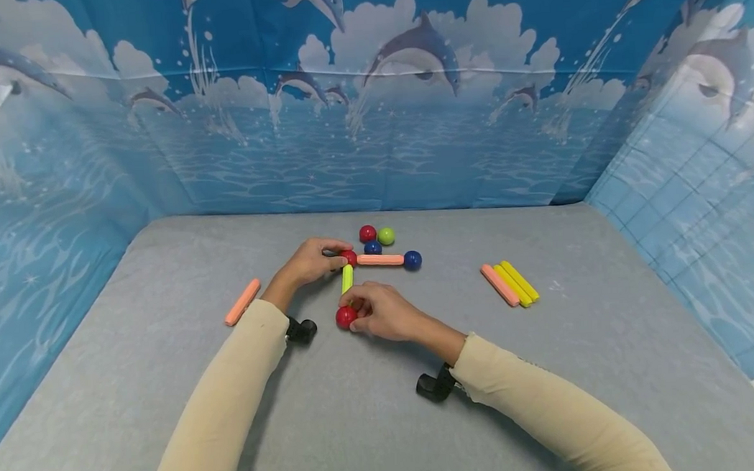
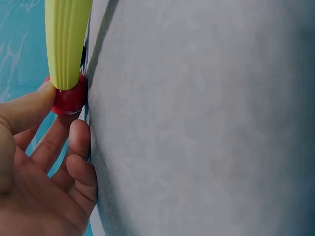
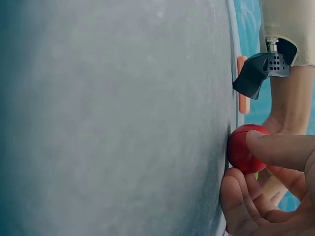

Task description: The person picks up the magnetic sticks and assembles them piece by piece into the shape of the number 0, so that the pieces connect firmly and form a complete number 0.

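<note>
The fingers (image 2: 49, 147) of the left hand (image 1: 311, 261) pinch the far red ball (image 1: 349, 258), and the right hand (image 1: 388, 312) pinches the near red ball (image 1: 344, 317). Between the balls is a yellow-green stick (image 1: 347, 279); the right hand hides its near end. An orange stick (image 1: 381, 260) goes from the far red ball to a blue ball (image 1: 412, 261). Three more sticks (image 1: 512, 285) lie together on the gray table (image 1: 615, 307), well off to the right.
</note>
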`<state>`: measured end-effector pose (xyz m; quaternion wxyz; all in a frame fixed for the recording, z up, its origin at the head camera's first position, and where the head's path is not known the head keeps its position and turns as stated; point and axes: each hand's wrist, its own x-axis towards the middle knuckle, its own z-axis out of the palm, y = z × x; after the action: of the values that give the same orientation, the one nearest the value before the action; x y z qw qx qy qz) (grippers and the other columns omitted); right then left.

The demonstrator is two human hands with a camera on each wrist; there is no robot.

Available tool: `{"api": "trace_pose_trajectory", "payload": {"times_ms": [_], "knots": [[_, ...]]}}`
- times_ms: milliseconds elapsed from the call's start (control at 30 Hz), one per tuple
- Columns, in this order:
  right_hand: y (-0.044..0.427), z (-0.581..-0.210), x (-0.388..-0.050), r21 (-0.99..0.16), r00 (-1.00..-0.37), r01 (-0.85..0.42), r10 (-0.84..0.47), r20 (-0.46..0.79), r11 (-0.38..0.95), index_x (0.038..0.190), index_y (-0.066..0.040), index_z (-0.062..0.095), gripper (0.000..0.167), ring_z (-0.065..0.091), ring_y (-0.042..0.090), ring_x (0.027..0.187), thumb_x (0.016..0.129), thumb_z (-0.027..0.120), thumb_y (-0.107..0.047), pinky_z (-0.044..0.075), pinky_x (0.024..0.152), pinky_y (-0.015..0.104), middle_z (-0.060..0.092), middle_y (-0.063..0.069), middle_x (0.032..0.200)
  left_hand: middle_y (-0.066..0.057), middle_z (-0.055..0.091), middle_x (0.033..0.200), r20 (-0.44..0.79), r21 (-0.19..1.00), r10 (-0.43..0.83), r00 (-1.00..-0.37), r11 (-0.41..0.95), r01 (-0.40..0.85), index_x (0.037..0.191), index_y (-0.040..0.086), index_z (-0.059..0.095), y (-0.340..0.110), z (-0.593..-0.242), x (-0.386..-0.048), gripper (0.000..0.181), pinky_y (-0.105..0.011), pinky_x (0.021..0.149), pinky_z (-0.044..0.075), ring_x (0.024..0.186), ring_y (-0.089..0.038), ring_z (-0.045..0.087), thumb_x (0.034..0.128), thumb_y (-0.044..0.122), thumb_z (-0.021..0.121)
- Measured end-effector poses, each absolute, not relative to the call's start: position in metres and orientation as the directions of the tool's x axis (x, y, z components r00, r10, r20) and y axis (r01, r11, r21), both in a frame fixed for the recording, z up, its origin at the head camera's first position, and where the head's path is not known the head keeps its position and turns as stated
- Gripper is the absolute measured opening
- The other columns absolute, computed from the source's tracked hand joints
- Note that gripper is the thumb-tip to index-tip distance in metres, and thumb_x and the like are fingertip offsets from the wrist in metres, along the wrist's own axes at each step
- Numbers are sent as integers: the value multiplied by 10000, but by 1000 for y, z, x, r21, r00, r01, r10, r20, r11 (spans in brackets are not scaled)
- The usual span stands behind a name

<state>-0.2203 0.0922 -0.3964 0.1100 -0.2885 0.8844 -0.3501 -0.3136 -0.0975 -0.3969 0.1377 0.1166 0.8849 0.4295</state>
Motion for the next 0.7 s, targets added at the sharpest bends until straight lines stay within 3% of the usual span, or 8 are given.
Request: {"api": "trace_pose_trajectory", "payload": {"times_ms": [433, 700], "knots": [[91, -397, -223, -684, -806, -433, -592, 4, 586, 1157, -115, 672, 315, 569, 134, 853, 858, 752, -59, 486, 724, 220, 636, 57, 1007, -116, 547, 1447, -150, 784, 330, -932, 614, 91, 1379, 157, 600, -100, -397, -314, 390, -290, 788, 501, 1136, -252, 578, 992, 209, 593], [105, -386, -222, -689, -808, -402, -588, -42, 603, 1271, -127, 632, 392, 634, 171, 903, 892, 703, -58, 533, 713, 255, 662, 104, 1114, -109, 552, 1442, -156, 779, 323, -933, 621, 85, 1373, 168, 606, -99, -396, -316, 385, -312, 814, 498, 1200, -265, 553, 992, 217, 599]]}}
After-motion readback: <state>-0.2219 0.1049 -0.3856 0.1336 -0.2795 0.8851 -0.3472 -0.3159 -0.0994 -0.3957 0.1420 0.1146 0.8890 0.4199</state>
